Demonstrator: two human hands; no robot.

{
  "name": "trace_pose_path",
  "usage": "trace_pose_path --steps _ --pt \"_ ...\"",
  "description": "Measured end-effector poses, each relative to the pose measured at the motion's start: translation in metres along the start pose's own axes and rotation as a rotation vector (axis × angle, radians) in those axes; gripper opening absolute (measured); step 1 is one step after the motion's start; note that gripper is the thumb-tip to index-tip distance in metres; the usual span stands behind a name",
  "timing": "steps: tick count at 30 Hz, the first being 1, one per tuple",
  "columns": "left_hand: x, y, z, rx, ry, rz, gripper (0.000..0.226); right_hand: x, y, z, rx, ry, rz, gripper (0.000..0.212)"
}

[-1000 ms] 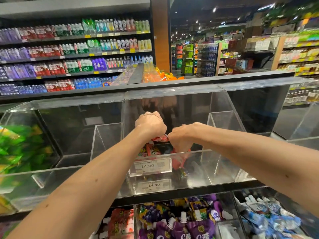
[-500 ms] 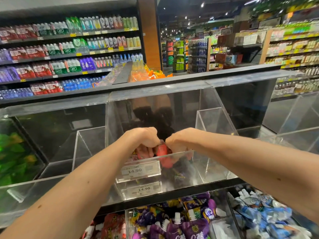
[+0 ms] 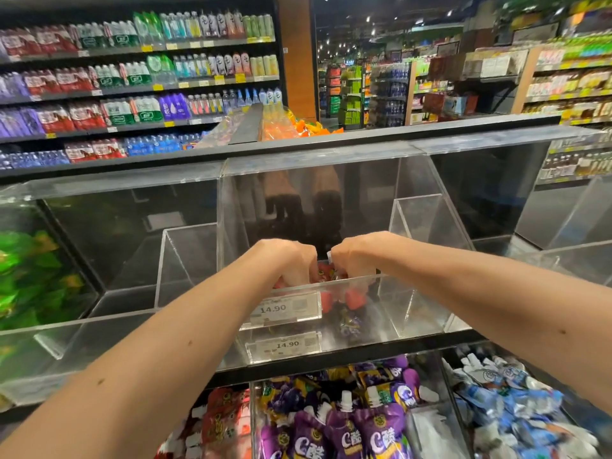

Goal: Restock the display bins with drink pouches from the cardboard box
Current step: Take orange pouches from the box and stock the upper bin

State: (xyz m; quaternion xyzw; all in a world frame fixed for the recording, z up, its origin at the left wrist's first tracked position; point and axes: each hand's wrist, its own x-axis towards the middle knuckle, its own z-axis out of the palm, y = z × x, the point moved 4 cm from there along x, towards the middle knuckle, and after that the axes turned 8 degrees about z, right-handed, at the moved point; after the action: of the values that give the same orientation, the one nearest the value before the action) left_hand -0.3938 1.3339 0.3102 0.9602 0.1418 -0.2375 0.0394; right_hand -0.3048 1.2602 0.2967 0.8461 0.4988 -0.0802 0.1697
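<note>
At frame centre, my left hand (image 3: 291,263) and right hand (image 3: 354,260) each had a closed grip on red drink pouches (image 3: 326,273), low inside the clear middle bin (image 3: 427,226). Released unevenly, they might topple or snag the front wall (image 3: 397,280). One white cap (image 3: 329,256) pointed up, so that pouch's long axis seemed upright; the rest was hidden.

The red drink pouches (image 3: 326,272) lie in the clear middle bin (image 3: 414,309), behind a white price tag (image 3: 281,308) with dark digits. Below, purple pouches (image 3: 381,435) bear white lettering and white caps. Blue-and-white pouches (image 3: 510,409) sit rightward and green pouches (image 3: 33,279) at left.
</note>
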Motion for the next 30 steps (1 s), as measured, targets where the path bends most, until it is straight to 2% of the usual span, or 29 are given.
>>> trace_pose_path --steps 7,9,11,13,15,19,21,23,26,28,30 --pt "0.001 -0.005 -0.003 -0.029 0.033 0.027 0.044 -0.004 0.002 -0.005 0.093 -0.044 0.048 0.037" --pt "-0.007 -0.01 -0.015 -0.183 0.217 0.035 0.027 -0.008 0.001 -0.017 0.18 0.01 0.05 0.032" --pt "-0.031 -0.01 -0.033 -0.259 0.501 0.048 0.004 -0.021 0.002 -0.039 0.33 0.218 0.037 0.016" --pt "-0.064 -0.002 -0.047 -0.298 0.759 0.074 0.006 -0.048 0.003 -0.06 0.505 0.431 -0.001 0.012" --pt "-0.103 0.015 -0.047 -0.385 0.941 0.115 0.01 -0.091 0.001 -0.068 0.661 0.604 -0.064 0.01" --pt "-0.158 0.081 -0.008 -0.495 1.158 0.238 0.022 -0.188 0.006 -0.018 0.856 0.841 -0.206 0.015" --pt "-0.166 0.131 0.018 -0.537 1.182 0.311 0.027 -0.229 0.024 0.029 0.924 0.912 -0.254 0.021" --pt "-0.154 0.189 0.045 -0.541 1.151 0.354 0.032 -0.263 0.055 0.085 0.959 0.945 -0.204 0.02" --pt "-0.109 0.287 0.088 -0.579 1.073 0.365 0.035 -0.312 0.118 0.182 1.048 0.907 -0.006 0.025" --pt "-0.072 0.363 0.112 -0.675 0.995 0.452 0.034 -0.346 0.168 0.251 1.115 0.846 0.17 0.027" --pt "-0.032 0.445 0.128 -0.645 0.875 0.589 0.03 -0.382 0.223 0.319 1.185 0.78 0.375 0.027"
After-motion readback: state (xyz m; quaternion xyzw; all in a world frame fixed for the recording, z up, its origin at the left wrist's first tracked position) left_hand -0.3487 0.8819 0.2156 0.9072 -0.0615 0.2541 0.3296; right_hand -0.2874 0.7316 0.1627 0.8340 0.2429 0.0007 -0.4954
